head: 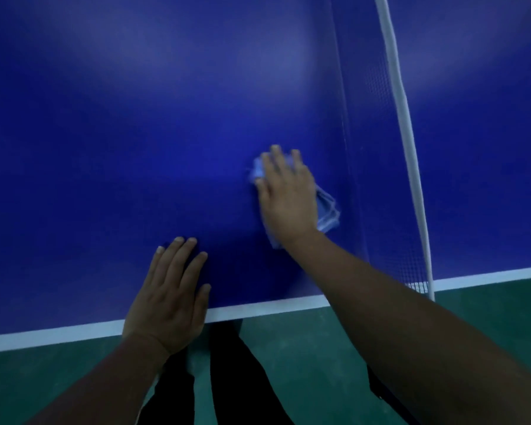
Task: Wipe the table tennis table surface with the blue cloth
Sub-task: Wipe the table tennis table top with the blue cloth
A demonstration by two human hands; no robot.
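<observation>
The table tennis table (105, 148) is dark blue with a white line along its near edge. A light blue folded cloth (327, 208) lies on it to the right of centre, close to the net. My right hand (287, 194) presses flat on the cloth with straight fingers, covering most of it; cloth shows at the fingertips and beside the wrist. My left hand (169, 296) rests flat on the table at the near edge, fingers spread, holding nothing.
The net (380, 148) with its white top band (406, 142) crosses the table on the right. Beyond the near edge lies green floor (288, 348). My dark trouser legs (227, 378) stand right against the table's edge.
</observation>
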